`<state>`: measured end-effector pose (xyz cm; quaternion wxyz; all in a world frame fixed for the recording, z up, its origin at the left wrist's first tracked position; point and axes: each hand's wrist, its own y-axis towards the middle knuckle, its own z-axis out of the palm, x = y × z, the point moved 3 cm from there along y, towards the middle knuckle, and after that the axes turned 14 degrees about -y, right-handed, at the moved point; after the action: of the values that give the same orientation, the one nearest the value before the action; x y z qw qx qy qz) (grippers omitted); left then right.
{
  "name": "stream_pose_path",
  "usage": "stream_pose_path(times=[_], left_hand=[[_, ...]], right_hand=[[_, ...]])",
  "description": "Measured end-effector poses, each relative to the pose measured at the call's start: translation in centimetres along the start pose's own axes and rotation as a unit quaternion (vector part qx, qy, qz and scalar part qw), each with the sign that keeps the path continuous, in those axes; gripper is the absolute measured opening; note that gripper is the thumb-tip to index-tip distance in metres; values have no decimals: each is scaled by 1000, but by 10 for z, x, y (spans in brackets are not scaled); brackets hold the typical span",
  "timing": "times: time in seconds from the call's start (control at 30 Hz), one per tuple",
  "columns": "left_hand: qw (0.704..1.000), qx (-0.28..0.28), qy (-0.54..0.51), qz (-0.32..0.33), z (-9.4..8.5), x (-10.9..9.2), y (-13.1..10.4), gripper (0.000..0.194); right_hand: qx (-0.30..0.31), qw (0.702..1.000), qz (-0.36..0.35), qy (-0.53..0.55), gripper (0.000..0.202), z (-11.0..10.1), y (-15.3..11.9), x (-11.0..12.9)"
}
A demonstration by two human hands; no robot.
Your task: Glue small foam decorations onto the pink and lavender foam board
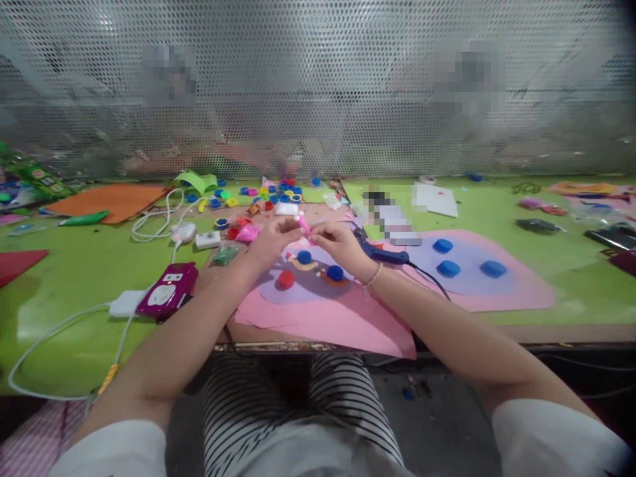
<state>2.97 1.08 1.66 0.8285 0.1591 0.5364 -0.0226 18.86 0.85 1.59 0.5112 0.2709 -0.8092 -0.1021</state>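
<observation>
A metal mesh screen (318,126) stands behind a green table (591,265). A pink sheet (342,324) hangs slightly over the table's front edge, with a lilac sheet (308,295) on it; an orange sheet (109,202) lies at the far left. A purple power socket (169,288) sits left of the left forearm. The left hand (278,235) and right hand (342,244) meet above the lilac sheet's far side, each pinched almost closed. A blue glue gun (382,254) lies just beside the right wrist. One red cap (286,279) and two blue caps (304,257) sit nearer the body. Smallest, a pink piece (303,224) is between the hands, held in both sets of fingertips
</observation>
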Motion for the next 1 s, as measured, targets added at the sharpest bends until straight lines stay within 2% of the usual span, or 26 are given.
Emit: stream_pose_path(times=[0.1, 0.33, 0.53, 0.7, 0.83, 1.0], left_hand=[[999, 2, -45, -26, -1, 3, -1, 21], [995, 22, -78, -62, 3, 2, -5, 17], [992, -38, -112, -38, 2, -3, -3, 17], [993, -57, -98, -40, -4, 0, -1, 17], [996, -37, -68, -52, -5, 6, -1, 19], [994, 3, -53, -94, -1, 12, -3, 24]], right_hand=[[16, 1000, -3, 8, 15, 4, -2, 2], [27, 1000, -6, 12, 13, 4, -6, 3], [14, 999, -3, 37, 26, 3, -4, -2], [3, 999, 29, 15, 37, 0, -3, -7], [-5, 998, 55, 41, 47, -4, -1, -9], [-10, 980, 108, 166, 40, -5, 0, -13]])
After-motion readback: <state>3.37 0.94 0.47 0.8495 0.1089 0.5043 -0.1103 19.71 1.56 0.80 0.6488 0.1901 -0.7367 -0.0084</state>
